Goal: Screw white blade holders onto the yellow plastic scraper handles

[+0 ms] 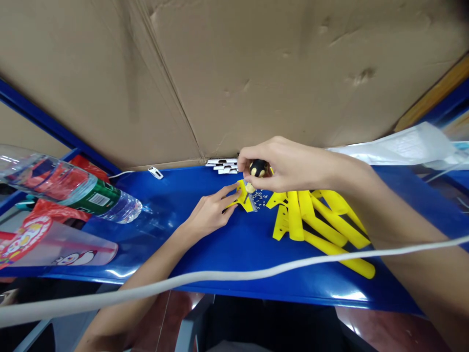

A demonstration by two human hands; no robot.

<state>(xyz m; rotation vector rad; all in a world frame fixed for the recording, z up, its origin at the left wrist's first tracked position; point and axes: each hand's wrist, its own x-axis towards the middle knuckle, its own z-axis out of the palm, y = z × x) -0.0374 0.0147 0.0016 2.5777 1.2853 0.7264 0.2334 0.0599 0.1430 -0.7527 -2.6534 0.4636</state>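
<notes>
My left hand (210, 211) grips the edge of a yellow plastic piece (245, 200) lying on the blue table (220, 249). A metal strip shows along that piece's right side. My right hand (269, 164) is closed round a black and pale yellow handled tool (258, 168), held over the yellow piece; its tip is hard to make out. Small screws (261, 198) are scattered just right of the piece. Several yellow handled parts (318, 220) lie in a heap below my right wrist.
A water bottle (98, 198) and a plastic cup (80, 244) are at the left. White parts (227, 165) are stacked by the cardboard wall (234, 88). A white cable (256, 276) crosses the near view. Plastic wrapping (399, 144) lies at the right.
</notes>
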